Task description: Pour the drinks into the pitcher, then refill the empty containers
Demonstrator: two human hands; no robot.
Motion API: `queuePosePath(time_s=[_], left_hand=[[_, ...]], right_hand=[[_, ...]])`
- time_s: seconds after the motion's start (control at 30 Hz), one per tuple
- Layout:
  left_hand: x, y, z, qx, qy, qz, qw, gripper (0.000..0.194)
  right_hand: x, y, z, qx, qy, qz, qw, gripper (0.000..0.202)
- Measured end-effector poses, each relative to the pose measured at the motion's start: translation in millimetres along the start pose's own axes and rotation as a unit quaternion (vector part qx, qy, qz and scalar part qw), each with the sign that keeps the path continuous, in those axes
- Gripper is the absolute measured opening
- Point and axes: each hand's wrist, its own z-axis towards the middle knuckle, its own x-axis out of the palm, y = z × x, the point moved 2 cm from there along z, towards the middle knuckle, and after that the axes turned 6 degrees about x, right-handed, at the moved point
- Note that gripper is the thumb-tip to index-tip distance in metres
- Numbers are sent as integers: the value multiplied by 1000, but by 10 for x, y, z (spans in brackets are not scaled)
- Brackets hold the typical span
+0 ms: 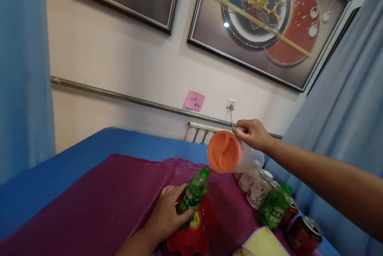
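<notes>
My left hand is wrapped round a green plastic bottle with an open-looking neck, held slightly tilted over a red scalloped dish. In my right hand is a translucent pitcher with an orange lid; the fingers close on its handle, which is mostly hidden. The pitcher is tipped sideways, its lid facing left, above and to the right of the green bottle's mouth. No stream of liquid can be made out between them.
On the right stand a second green bottle, a clear labelled jar and red cans. A yellow cloth lies in front. Purple plastic sheeting covers part of the blue surface. Blue curtains hang at the sides.
</notes>
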Motion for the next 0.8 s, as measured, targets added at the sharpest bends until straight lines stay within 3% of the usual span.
queuePosePath(time_s=[0.8], left_hand=[[-14, -52, 0, -6, 4, -23, 1000, 53]], right_hand=[[4, 100, 22, -21, 20, -14, 999, 39]])
